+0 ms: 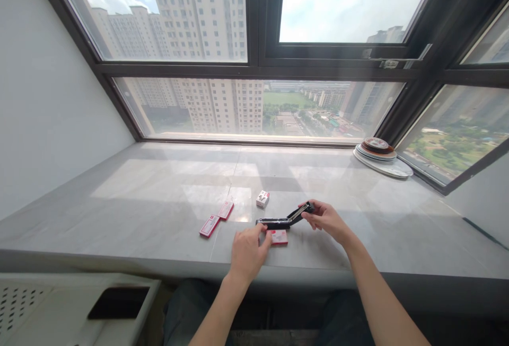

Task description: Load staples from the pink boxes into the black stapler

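A black stapler (274, 223) lies hinged wide open on the grey sill, one half flat and the other raised at an angle. My right hand (324, 220) grips the raised end between thumb and fingers. At the opposite end, the fingertips of my left hand (248, 250) hold the flat half. Just in front of the stapler is a red and white box (279, 237), beside my left thumb and partly covered by it. Behind the stapler sits a small white box (263, 198) with dark and red print. Two flat red and white boxes (209, 225) lie end to end farther left.
A stack of plates (397, 168) stands at the sill's back right corner, by the dark window frame (254, 70). Below the sill at the left, a dark phone-like slab (118, 303) rests on a pale perforated surface (59, 325). The sill's front edge runs beneath my forearms.
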### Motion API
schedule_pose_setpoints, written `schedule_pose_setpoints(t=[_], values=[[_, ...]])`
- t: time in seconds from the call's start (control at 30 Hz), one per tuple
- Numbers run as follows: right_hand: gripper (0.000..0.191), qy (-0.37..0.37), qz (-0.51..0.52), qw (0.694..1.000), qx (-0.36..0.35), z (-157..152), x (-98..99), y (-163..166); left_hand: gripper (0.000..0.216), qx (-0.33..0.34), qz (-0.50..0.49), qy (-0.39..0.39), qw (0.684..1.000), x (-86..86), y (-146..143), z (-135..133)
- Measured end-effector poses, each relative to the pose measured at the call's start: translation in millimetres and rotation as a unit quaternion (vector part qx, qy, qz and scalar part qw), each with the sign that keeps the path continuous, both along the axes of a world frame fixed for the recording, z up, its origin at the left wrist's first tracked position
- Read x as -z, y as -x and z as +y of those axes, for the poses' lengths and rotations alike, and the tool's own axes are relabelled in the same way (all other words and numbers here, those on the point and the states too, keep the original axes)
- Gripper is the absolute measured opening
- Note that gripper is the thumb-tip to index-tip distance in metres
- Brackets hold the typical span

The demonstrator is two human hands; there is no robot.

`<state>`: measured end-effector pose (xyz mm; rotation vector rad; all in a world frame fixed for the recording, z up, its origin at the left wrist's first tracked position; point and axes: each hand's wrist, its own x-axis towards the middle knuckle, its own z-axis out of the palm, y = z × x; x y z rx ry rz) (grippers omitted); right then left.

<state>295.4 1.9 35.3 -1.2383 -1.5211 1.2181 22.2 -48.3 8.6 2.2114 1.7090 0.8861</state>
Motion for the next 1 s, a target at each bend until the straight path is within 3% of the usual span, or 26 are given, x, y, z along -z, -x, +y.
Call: schedule_pose_setpoints(t=[0.13, 0.27, 0.4, 0.6, 0.7, 0.9, 1.0], values=[[0.045, -0.082, -0.06, 0.994, -0.031, 26.5, -1.5, 48.5, 0.019, -0.004, 0.021, -0.01, 1.0, -4.0, -1.3, -1.8], [0.039, -0.14, -0.167, 0.974, -0.059, 28.4, -0.5, 78.2, 0.019, -0.001, 0.033, -0.004, 0.999, -6.9, 1.7, -4.2], [0.036, -0.154, -0.245, 0.953, -0.087, 21.0, -4.0, 81.6, 0.021, 0.015, 0.061, -0.015, 0.998, -10.2, -1.8, -5.0], [0.034, -0.144, -0.279, 0.948, -0.059, 18.5, 1.0, 75.9, 0.012, 0.123, 0.069, -0.04, 0.989, -10.4, -9.7, -1.8], [0.037, -0.137, -0.271, 0.952, -0.035, 18.2, 6.3, 71.8, 0.01, 0.072, 0.089, -0.049, 0.992, -9.0, 13.5, 1.6], [0.037, -0.127, -0.264, 0.956, -0.012, 16.9, 11.6, 69.2, 0.015, -0.118, 0.139, -0.076, 0.98, -8.3, 86.2, 11.1], [0.038, -0.127, -0.261, 0.957, 0.0, 15.6, 11.4, 70.8, 0.017, -0.149, 0.126, -0.086, 0.977, -4.0, 113.3, 23.2]])
